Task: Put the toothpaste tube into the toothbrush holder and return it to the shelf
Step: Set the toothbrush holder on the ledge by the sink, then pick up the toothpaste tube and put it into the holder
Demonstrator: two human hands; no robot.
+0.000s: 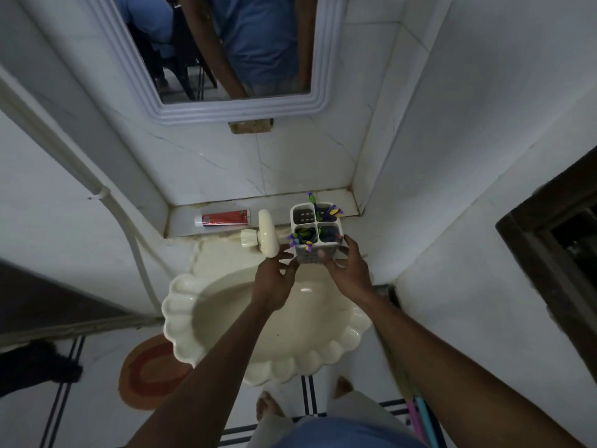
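Note:
A white toothbrush holder [315,221] with four compartments stands above the sink's back edge, colourful brush handles poking out of three of them. My right hand [349,270] grips its lower right side. My left hand [274,274] touches its lower left corner with spread fingers. A red and white toothpaste tube [223,218] lies flat on the tiled shelf [181,226], left of the holder, cap end pointing left.
A cream tap [266,232] rises between tube and holder. Below it sits a scalloped cream sink [181,302]. A mirror [219,46] hangs on the tiled wall above. A round orange mat [145,373] lies on the floor at left.

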